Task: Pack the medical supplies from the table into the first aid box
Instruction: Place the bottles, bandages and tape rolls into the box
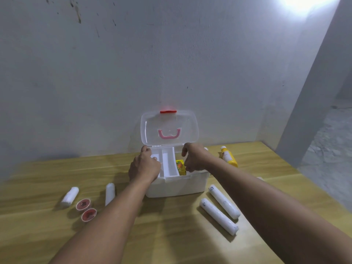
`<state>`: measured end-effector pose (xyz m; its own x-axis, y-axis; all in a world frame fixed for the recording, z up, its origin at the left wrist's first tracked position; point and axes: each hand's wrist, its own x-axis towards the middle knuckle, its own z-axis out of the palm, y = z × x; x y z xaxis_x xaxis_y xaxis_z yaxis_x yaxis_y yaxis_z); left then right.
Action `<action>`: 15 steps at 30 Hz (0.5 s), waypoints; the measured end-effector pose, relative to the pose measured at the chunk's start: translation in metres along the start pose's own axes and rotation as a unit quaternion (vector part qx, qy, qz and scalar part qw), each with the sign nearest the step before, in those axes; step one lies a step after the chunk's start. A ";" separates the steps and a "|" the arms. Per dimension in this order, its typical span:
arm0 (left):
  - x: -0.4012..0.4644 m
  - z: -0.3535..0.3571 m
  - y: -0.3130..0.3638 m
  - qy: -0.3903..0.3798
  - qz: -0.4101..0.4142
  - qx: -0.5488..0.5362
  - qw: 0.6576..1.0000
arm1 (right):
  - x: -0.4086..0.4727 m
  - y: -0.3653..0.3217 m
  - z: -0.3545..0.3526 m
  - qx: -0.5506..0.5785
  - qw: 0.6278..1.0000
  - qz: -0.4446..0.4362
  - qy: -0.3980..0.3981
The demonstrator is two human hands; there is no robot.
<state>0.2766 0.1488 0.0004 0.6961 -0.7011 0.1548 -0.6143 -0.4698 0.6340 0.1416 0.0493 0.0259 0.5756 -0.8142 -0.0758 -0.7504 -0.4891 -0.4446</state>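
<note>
— Fingers [150,152] of the left hand [144,165] curl over the tray [167,162], gripping its left edge?

— Yes. Left of the box [176,184] lie two rolls [69,196] and two round tape reels [83,204] on the table [171,235].

— And the right hand [194,159]?

— Curled at the box's right rim beside a yellow packet [180,165]; whether it grips, I cannot tell. Two long rolls [219,216] and a yellow bottle [229,156] lie right; the near table edge is open.

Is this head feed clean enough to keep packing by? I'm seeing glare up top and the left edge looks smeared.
Head view: a blown-out light patch sits top right on the wall, clear of the work. The table smears at its left edge, and wide-angle bending bows its far edge. The first aid box and both hands are evenly lit and readable; soft shadows fall beside the bandage rolls.
</note>
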 end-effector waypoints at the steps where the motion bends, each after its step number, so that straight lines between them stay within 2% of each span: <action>1: 0.000 0.000 0.000 0.000 0.000 -0.001 1.000 | 0.001 0.001 -0.001 0.034 0.999 0.005 -0.012; 3: -0.001 0.000 0.000 0.000 -0.002 -0.003 1.000 | -0.001 0.005 -0.010 0.093 0.996 0.010 -0.012; 9: 0.001 0.002 0.000 -0.010 -0.006 0.024 1.000 | -0.029 0.040 -0.068 0.192 0.979 0.028 0.064; 12: 0.001 0.002 0.001 -0.023 0.022 0.095 0.995 | -0.048 0.079 -0.082 0.058 0.991 0.117 0.033; 15: 0.005 0.005 0.002 -0.034 0.062 0.180 0.981 | -0.069 0.105 -0.078 -0.105 0.969 0.217 -0.062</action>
<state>0.2770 0.1415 -0.0017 0.5887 -0.7931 0.1563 -0.7929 -0.5288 0.3027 -0.0023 0.0301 0.0540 0.2166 -0.9199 -0.3270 -0.9722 -0.1730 -0.1576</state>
